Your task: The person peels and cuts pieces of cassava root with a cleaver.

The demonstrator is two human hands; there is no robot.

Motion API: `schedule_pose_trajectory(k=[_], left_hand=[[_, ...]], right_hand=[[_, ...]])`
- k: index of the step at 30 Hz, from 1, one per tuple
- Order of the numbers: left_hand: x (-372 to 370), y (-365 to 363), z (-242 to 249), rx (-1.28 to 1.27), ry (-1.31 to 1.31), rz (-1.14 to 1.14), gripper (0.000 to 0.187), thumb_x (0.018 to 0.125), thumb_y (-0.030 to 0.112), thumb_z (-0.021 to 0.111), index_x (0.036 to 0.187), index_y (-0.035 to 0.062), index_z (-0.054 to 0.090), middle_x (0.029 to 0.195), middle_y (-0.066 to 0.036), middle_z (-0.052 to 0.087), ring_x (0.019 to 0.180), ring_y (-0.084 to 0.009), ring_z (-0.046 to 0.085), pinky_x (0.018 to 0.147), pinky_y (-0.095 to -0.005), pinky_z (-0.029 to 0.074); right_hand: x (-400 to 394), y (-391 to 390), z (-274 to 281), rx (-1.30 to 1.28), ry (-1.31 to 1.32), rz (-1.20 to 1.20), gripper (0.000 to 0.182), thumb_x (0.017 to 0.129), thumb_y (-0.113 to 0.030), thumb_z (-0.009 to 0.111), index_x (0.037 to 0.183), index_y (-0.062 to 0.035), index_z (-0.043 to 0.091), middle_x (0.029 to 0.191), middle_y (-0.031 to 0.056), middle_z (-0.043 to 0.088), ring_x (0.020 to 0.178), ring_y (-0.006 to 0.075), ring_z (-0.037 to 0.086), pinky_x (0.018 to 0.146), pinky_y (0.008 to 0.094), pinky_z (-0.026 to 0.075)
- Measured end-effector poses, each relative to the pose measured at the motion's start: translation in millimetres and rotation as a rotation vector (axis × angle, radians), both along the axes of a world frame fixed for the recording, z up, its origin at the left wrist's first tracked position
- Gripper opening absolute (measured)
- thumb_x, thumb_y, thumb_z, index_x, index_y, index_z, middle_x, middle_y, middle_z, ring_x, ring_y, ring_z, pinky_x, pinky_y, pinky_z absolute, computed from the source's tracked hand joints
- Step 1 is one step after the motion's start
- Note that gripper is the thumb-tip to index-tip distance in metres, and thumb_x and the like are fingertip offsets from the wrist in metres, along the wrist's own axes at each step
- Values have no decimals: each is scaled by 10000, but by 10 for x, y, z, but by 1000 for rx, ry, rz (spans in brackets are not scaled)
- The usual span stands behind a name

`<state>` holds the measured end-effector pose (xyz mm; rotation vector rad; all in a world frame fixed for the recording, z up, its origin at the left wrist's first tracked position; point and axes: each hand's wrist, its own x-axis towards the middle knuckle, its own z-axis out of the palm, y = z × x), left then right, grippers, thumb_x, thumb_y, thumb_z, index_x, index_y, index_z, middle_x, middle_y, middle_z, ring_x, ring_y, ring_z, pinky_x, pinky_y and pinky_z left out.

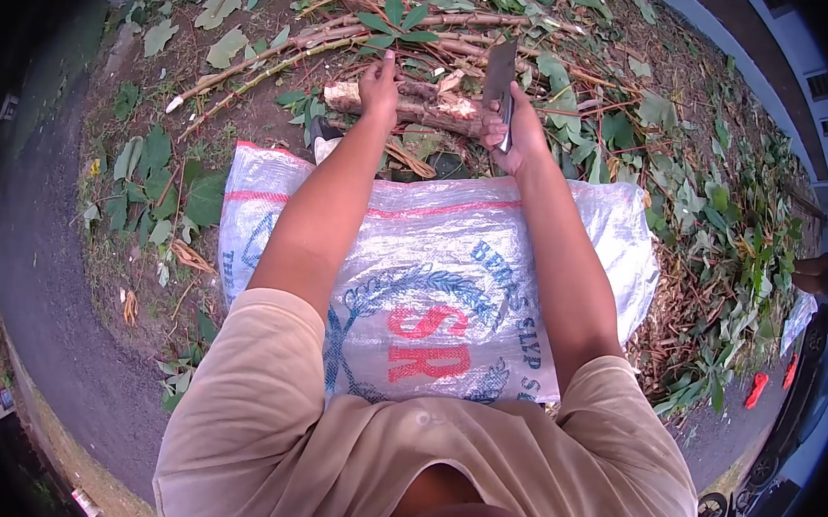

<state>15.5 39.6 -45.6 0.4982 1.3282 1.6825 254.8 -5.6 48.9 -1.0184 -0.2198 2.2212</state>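
Observation:
My right hand (pixel 517 131) is wrapped round the handle of a cleaver (pixel 500 70), its broad dark blade pointing away from me. My left hand (pixel 378 93) is raised near the left part of a thick log (pixel 434 116), with its fingers drawn together; what they hold, if anything, is hidden. The log lies crosswise, its bark rough and pale wood showing at the left end and on top. Just beyond my left hand is a sprig of green leaves (pixel 392 24). Across my lap spreads a white woven sack (pixel 443 251) with red and blue print.
Long cut branches (pixel 285 50) lie on the soil beyond the log. Green leaves (pixel 710 212) and stems litter the ground on the right, with wood chips (pixel 654 333) beside the sack. A paved road (pixel 41 232) runs along the left. Red objects (pixel 756 389) lie at far right.

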Motion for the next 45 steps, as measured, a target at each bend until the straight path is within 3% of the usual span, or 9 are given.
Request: schedule_pose_trajectory(k=[5, 9, 16, 26, 28, 31, 36, 41, 45], left_hand=[[-91, -107, 49, 18, 1110, -152, 333, 1018, 327, 666, 1189, 43, 627, 1209, -169, 620, 1088, -356, 618, 935, -464, 493], [-71, -247, 142, -81, 1666, -297, 507, 1049, 518, 544, 1218, 52, 650, 1167, -195, 668, 1100, -402, 651, 990, -482, 518], [-163, -136, 469, -182, 1201, -592, 651, 1008, 589, 598, 1167, -33, 706, 1063, -273, 728, 1044, -450, 688, 920, -505, 535], [-82, -121, 312, -496, 1286, -894, 877, 929, 736, 610, 1035, -128, 718, 977, -328, 724, 985, -458, 716, 907, -495, 537], [-83, -176, 314, -419, 1292, -842, 868, 929, 728, 613, 973, -132, 717, 964, -337, 720, 961, -461, 718, 887, -504, 537], [-35, -200, 413, -509, 1334, -804, 824, 954, 699, 578, 1109, -99, 713, 1100, -303, 730, 1060, -447, 708, 941, -509, 534], [46, -233, 505, -489, 1330, -741, 799, 925, 695, 625, 1039, -88, 735, 1018, -291, 737, 966, -421, 726, 886, -499, 547], [-39, -122, 456, -374, 1163, -871, 766, 894, 722, 663, 888, -36, 773, 797, -152, 705, 663, -262, 664, 750, -405, 559], [-80, -202, 379, -383, 1060, -933, 765, 935, 722, 614, 857, -25, 758, 715, -121, 690, 666, -257, 669, 699, -387, 545]], right_hand=[[-162, -151, 1008, 381, -73, -139, 485, 1084, -582, 444, 927, -129, 516, 610, -28, 397, 459, 60, 368, 434, 218, 297], [-280, -246, 1396, 725, -266, -173, 465, 1087, -571, 442, 1003, -124, 542, 643, -12, 428, 501, 72, 380, 486, 248, 327], [-29, -257, 484, 701, -697, -63, 433, 1091, -464, 517, 1060, -43, 616, 707, -8, 492, 526, 84, 419, 488, 264, 331], [-163, -294, 269, 991, -727, -294, 473, 1119, -451, 460, 1102, -16, 646, 730, 12, 533, 562, 90, 475, 514, 251, 367], [-236, -251, -293, 1102, -1227, -119, 487, 1123, -429, 434, 1082, 6, 648, 722, 67, 614, 617, 171, 631, 574, 354, 500], [-188, -250, -166, 509, -884, 243, 484, 1105, -484, 469, 1068, -33, 645, 711, 39, 550, 559, 137, 529, 504, 311, 422], [-153, -280, 316, 792, -667, -78, 434, 1128, -438, 434, 1118, -39, 602, 727, 10, 495, 545, 72, 406, 485, 250, 346], [-174, -365, 610, 1104, -697, -386, 408, 1141, -366, 409, 1105, -15, 614, 665, 37, 547, 557, 130, 550, 526, 306, 425], [-240, -316, -105, 960, -958, -182, 471, 1134, -400, 396, 1072, 1, 635, 665, 92, 593, 579, 191, 617, 552, 364, 466]])
